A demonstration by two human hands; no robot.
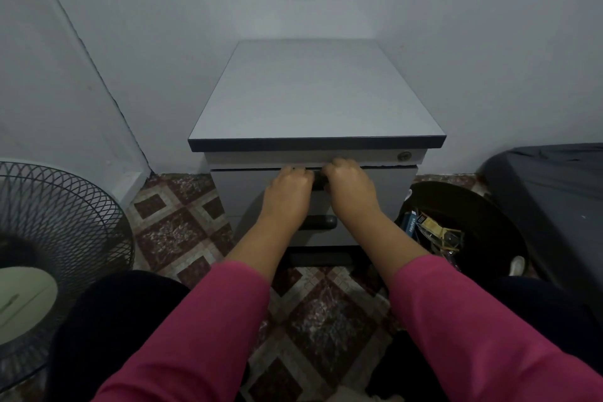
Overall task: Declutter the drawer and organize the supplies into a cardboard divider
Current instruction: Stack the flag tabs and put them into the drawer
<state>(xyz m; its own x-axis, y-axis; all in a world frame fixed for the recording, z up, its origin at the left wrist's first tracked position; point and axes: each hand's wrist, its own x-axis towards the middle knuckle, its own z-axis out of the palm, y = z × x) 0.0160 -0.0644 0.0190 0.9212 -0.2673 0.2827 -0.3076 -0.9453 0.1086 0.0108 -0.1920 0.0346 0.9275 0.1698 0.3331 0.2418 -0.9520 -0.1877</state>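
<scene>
A grey drawer cabinet (315,95) with a dark-edged top stands against the wall. My left hand (288,189) and my right hand (350,184) both grip the black handle (318,180) of its top drawer (238,188), fingers curled over it. The drawer front looks flush with the cabinet, and its contents are hidden. A second black handle (321,222) shows on the drawer below, between my forearms. No cardboard divider is in view.
A black round bin (483,206) holding a blue stapler box (409,223) and other small supplies sits on the floor at the right. A wire fan guard (55,222) stands at the left. A dark covered object (554,199) fills the far right. The floor is patterned tile.
</scene>
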